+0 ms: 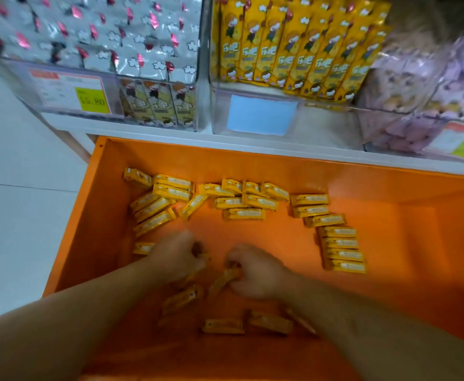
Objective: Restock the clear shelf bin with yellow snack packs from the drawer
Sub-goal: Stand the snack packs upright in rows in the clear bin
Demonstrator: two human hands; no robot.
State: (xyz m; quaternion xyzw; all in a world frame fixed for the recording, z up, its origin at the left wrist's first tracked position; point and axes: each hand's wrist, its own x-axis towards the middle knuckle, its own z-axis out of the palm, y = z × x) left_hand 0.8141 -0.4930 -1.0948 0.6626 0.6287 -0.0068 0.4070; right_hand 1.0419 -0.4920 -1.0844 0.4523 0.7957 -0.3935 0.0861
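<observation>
An open orange drawer [390, 188] holds several yellow snack packs [244, 214] scattered over its floor. Both my hands are down inside it, blurred. My left hand [174, 257] curls its fingers round a yellow pack near the drawer's middle. My right hand [255, 270] grips another yellow pack [222, 280] that sticks out toward the lower left. More packs [222, 325] lie just below my hands. Above the drawer, the clear shelf bin [258, 92] stands partly filled with upright yellow packs [294, 50].
A clear bin of silver packs [101, 37] with a price label [93, 100] sits at the upper left. A bin of purple packs [431, 86] is at the upper right. A white shelf edge [198, 140] runs above the drawer. White floor lies to the left.
</observation>
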